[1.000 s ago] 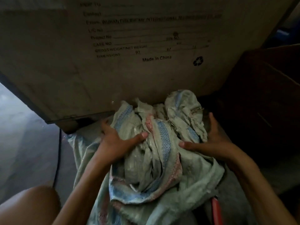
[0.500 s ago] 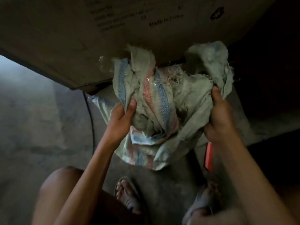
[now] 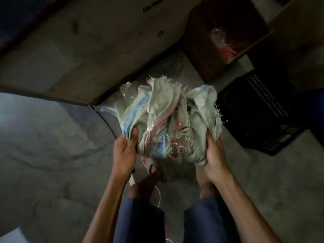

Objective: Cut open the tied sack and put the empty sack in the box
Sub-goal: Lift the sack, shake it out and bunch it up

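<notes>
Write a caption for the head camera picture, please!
Two hands, left hand and right hand, hold a crumpled woven sack above the floor, near a big cardboard box.

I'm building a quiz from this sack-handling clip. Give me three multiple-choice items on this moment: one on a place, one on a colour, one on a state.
1. Where is the black crate?
A. To the right of the sack
B. Under the person's feet
C. In the left hand

2. What colour are the sack's stripes?
A. Green and yellow
B. Blue and pink
C. Black and white

3. How is the sack held?
A. Lying flat on the floor
B. Pinched by one hand only
C. Bunched up between both hands

Answers: 1 A, the crate sits on the floor right of the bundle. 2 B, blue and pink bands run across the pale weave. 3 C, the left hand and right hand grip its two sides above the floor.
</notes>
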{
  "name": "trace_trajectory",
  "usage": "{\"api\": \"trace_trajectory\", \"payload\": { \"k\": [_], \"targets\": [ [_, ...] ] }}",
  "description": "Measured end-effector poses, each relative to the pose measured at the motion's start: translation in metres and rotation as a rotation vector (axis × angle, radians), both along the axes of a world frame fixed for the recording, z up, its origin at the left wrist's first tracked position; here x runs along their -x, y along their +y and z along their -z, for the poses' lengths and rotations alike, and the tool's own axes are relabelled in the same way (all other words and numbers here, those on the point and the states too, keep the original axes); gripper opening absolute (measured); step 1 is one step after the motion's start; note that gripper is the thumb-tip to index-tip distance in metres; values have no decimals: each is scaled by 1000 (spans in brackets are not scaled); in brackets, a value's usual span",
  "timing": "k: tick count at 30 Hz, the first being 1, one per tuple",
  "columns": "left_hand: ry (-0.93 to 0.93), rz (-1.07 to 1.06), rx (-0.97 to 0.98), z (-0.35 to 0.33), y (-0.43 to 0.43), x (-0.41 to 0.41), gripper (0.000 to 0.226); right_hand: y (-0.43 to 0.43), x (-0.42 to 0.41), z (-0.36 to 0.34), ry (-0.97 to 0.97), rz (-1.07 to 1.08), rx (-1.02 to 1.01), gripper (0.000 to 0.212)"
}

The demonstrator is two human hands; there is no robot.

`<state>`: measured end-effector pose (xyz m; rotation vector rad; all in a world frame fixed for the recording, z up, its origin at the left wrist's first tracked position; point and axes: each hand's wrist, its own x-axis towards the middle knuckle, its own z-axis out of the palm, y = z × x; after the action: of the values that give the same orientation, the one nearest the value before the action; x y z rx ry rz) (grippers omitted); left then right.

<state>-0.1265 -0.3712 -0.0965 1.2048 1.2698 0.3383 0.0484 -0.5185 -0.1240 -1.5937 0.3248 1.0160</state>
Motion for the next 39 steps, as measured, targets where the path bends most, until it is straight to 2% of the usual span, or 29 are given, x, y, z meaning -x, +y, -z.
{"api": "trace_trajectory", "payload": {
  "k": [3, 6, 8, 11, 15, 17, 19, 23, 27, 29, 34, 37, 39],
  "targets": [
    [-21, 135, -63, -70, 3, 7, 23, -5, 19, -70, -52, 154, -53, 42],
    [-62, 214, -126, -117, 6, 12, 23, -11, 22, -127, -21, 294, -153, 34],
    [-90, 248, -157, -140, 4, 3, 27, -18, 11, -157, -41, 372, -204, 35],
    [-151, 309, -195, -160, -8, -28, 24, -33, -16, -187, -136, 456, -221, 40],
    [-209, 415, -150, -157, -28, -83, 38, -75, -50, -198, -223, 486, -206, 42],
    [-226, 449, -59, -146, -49, -104, 39, -102, -61, -195, -231, 485, -199, 41],
    [-218, 482, 35, -135, -83, -126, 24, -129, -69, -188, -212, 517, -165, 41],
    [-81, 418, 229, -110, -161, -164, 26, -163, -87, -165, -192, 419, -50, 50],
    [11, 542, 150, -76, -211, -215, 23, -182, -129, -136, -311, 420, -15, 48],
    [22, 561, 149, -65, -229, -245, 23, -195, -156, -123, -366, 426, -18, 56],
    [42, 647, 104, -19, -240, -323, 28, -234, -228, -73, -367, 482, 41, 74],
    [29, 767, 31, 33, -233, -385, 26, -241, -288, -21, -392, 487, 80, 63],
    [115, 886, -46, 87, -228, -429, 31, -243, -326, 32, -400, 395, 159, 59]
  ]
}}
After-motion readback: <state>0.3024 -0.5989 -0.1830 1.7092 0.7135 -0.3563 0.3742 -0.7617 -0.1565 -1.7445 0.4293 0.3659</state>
